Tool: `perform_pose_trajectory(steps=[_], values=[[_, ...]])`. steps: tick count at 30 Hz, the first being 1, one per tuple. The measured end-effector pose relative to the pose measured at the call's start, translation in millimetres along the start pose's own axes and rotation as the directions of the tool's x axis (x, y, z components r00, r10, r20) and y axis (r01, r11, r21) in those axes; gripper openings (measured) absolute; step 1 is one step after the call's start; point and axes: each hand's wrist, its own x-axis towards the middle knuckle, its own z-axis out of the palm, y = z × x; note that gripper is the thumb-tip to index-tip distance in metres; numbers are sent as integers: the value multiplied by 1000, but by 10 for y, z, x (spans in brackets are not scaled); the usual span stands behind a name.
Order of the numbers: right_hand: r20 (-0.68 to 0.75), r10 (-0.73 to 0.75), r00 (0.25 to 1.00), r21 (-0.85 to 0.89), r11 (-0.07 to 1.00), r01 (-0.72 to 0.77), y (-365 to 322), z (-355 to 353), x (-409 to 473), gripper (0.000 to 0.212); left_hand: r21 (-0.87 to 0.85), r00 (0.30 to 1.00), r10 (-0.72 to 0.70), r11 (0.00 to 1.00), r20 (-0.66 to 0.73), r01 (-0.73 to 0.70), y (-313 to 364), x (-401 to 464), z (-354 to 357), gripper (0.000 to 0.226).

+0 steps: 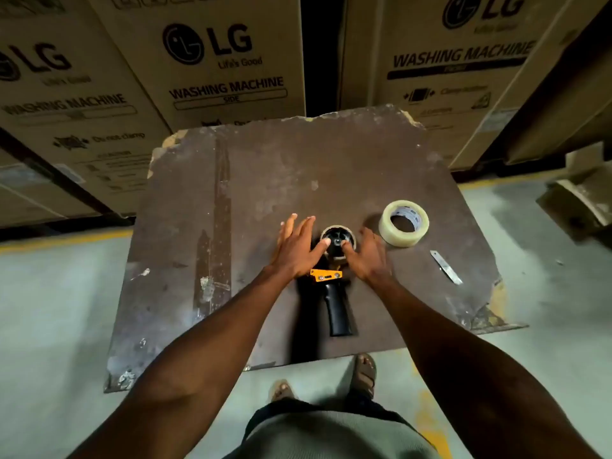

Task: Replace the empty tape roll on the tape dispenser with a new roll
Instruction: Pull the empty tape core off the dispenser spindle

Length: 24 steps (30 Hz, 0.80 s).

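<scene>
On dispenser (334, 286): bare cardboard core (338, 241).

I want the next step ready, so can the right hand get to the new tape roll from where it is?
Probably yes: the new tape roll lies beside the right hand on bare board, nothing between them.

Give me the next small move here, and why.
Probably lift the empty core up off the dispenser hub. Both thumbs already press on the hub inside it, left hand and right hand flank it, and the new roll lies untouched to the right on the board.
</scene>
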Motion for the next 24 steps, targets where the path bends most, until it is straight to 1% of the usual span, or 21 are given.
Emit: perform_pose_trajectory(steps=[3,4,7,9,11,13,15,17,19,23,24], values=[[36,53,998,-53,997,-51,57,-19,171,51,52,995,-59,997,78,55,59,200,59,64],[79,65,995,-62,996,-60,76,-19,192,47,58,992,-71,996,107,65,63,259,75,59],[168,26,985,-25,999,-22,146,-24,334,37,130,979,-125,986,158,105,40,486,163,43],[207,26,978,10,1000,-29,156,-59,370,34,150,969,-152,981,192,124,85,563,162,43],[233,38,972,51,997,-51,181,-33,426,32,119,956,-176,981,236,151,101,634,136,42],[229,41,973,133,988,-73,355,116,597,37,82,940,-184,983,287,167,79,697,81,38],[207,44,977,162,984,-79,420,188,671,40,87,930,-162,986,329,141,47,756,31,34],[183,72,980,165,981,-103,263,100,553,28,108,922,-152,987,356,121,19,791,26,30],[164,95,982,157,980,-121,130,28,450,18,102,921,-159,986,354,131,9,807,60,27],[128,133,983,135,979,-150,56,37,423,17,16,924,-169,985,344,174,-42,847,115,23],[124,142,982,130,979,-158,42,41,424,17,20,927,-171,985,333,174,-41,847,112,21]])
